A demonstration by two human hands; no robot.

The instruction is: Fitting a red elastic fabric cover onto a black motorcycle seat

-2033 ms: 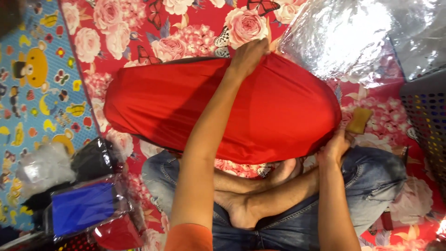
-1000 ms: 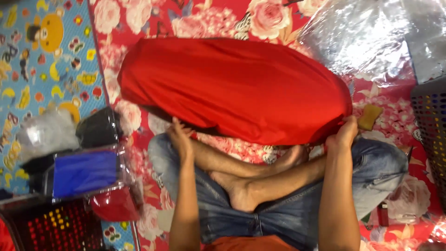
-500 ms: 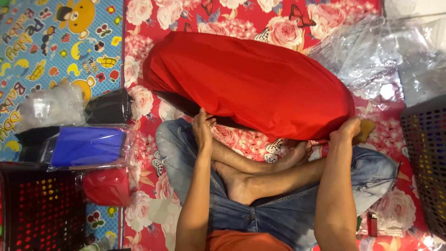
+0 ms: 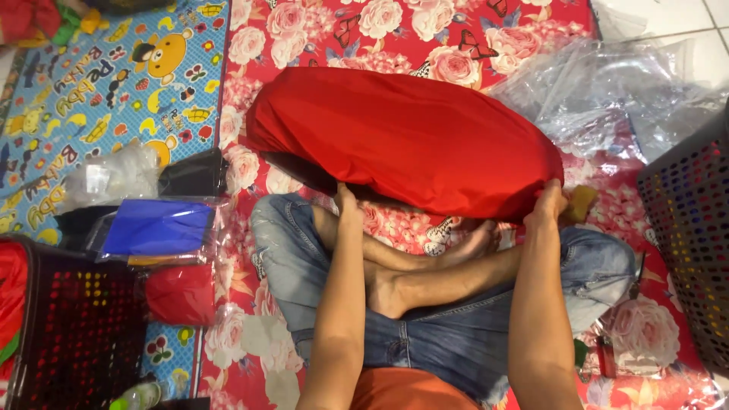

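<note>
A large piece of red cloth (image 4: 402,137) lies folded in a rounded heap on a red mat with a rose pattern (image 4: 319,30), just beyond my crossed legs in blue jeans. My left hand (image 4: 348,202) reaches under the near edge of the cloth, fingers tucked beneath it. At the cloth's near right corner, my right hand (image 4: 548,203) pinches the edge. A small yellow object (image 4: 581,202) lies beside that hand.
Clear plastic bags (image 4: 615,91) are heaped at the upper right. A dark mesh basket (image 4: 687,228) stands at the right edge. On the left lie bagged blue cloth (image 4: 156,228), bagged red cloth (image 4: 181,294), a black bundle (image 4: 194,175) and a second basket (image 4: 76,326).
My left hand came off the far edge of the cloth and moved down to its near edge. The cloth now lies flatter. The view has shifted so the heap sits higher and further right.
</note>
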